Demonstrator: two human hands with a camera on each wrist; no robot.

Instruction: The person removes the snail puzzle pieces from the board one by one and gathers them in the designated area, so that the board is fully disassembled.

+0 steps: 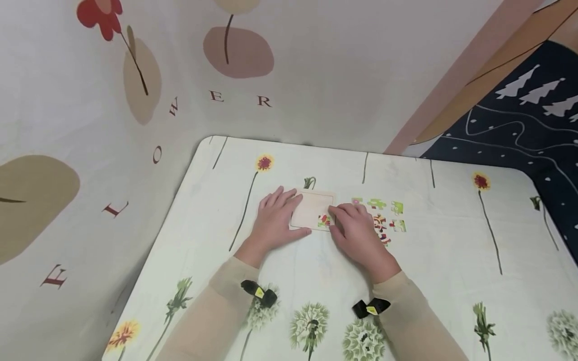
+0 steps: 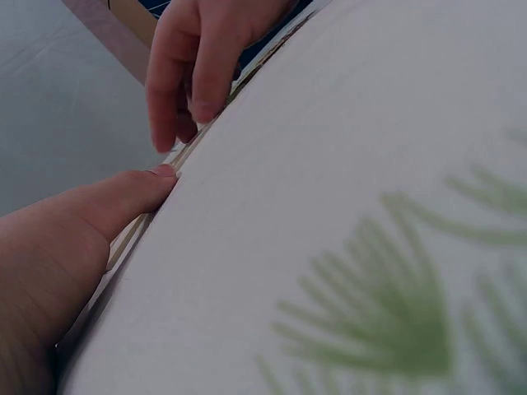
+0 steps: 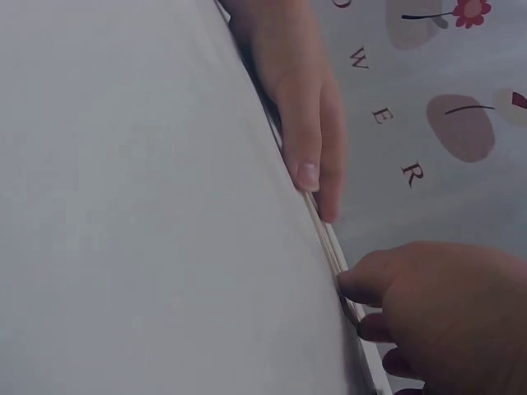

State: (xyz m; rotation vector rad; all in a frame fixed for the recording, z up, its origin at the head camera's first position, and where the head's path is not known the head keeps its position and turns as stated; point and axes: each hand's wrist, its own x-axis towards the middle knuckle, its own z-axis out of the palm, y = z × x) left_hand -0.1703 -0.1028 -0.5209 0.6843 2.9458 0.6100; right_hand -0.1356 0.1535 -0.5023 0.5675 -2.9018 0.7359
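Note:
A thin, pale wooden puzzle board (image 1: 311, 205) lies flat on the floral cloth. My left hand (image 1: 274, 220) rests at its left side, the fingers extended over the left edge and the thumb along the near edge. One colourful jigsaw piece (image 1: 324, 220) sits in the board's near right corner. Beside that corner is my right hand (image 1: 357, 233), its bent fingers and thumb at the board's right edge; nothing shows between them. In the right wrist view the board appears edge-on, as a thin strip (image 3: 328, 243) between both hands.
Several loose jigsaw pieces (image 1: 397, 225), green, white and red, lie right of the board, some partly behind the right hand. The cloth-covered table (image 1: 451, 240) has printed flowers and dandelions. A printed curtain (image 1: 325, 90) hangs behind its far edge.

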